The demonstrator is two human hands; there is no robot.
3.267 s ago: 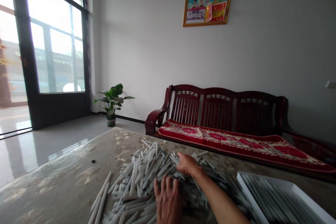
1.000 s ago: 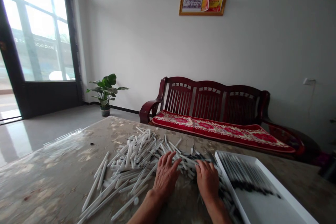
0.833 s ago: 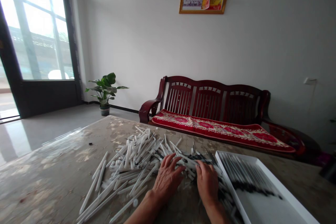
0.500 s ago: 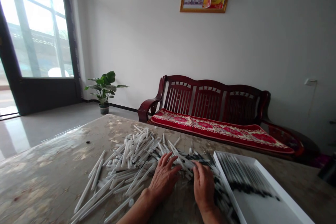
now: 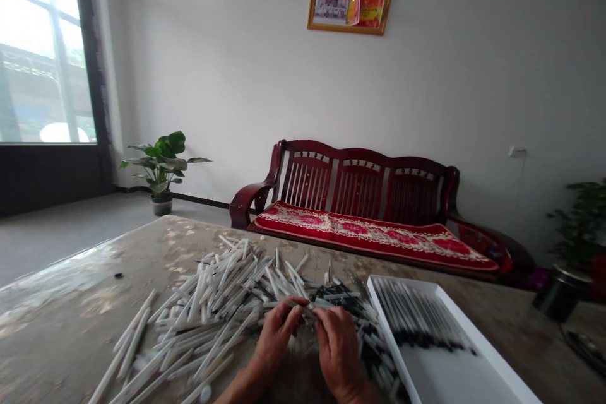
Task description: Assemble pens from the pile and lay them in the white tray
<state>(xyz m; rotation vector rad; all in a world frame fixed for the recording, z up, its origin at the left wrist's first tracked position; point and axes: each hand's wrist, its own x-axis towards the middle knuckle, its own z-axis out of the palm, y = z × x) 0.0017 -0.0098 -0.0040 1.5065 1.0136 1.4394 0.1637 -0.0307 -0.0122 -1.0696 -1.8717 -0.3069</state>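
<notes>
My left hand (image 5: pixel 282 326) and my right hand (image 5: pixel 334 341) are close together at the near side of a heap of pale pen barrels (image 5: pixel 208 284). The fingers of both are closed around a thin greyish pen piece (image 5: pixel 305 310), largely covered by the fingers. Whether it is one part or two I cannot tell. Dark-ended pen parts (image 5: pixel 379 347) are scattered beside my right hand. To the right stands a shallow white tray (image 5: pixel 466 363), with a row of pens (image 5: pixel 416 309) lying side by side in it, their black ends towards me.
The patterned tabletop (image 5: pixel 61 341) carries a small black piece (image 5: pixel 118 275) at left. A dark cylindrical container (image 5: pixel 558 293) stands at right. Beyond the table are a wooden bench (image 5: pixel 360 183) with a red cover, and a potted plant (image 5: pixel 161 202).
My hands have come together from apart. Loosely spread fingers of my left hand have closed, and a pen piece now shows between both hands. The view has turned slightly right.
</notes>
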